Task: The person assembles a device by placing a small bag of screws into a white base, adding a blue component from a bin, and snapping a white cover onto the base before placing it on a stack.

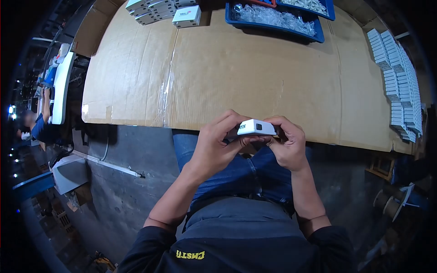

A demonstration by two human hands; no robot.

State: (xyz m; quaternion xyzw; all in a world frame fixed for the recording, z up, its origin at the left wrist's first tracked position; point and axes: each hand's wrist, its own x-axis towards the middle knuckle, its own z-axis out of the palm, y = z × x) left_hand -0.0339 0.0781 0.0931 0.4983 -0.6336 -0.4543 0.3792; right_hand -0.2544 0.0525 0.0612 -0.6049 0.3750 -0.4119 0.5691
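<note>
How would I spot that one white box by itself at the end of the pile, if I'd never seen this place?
Start with the big table covered in brown cardboard. At its far side, look between the piled white boxes and the blue tray of clear pieces. Your box is the one nearest that tray, set apart by its broad, printed top facing up.

Bright table, dim surroundings

Pale glare streaks the table, while the floor falls into shadow. Small lights glow at far left. Wide-lens distortion bows the edges, corners go black, and the far-left background looks soft.
</note>
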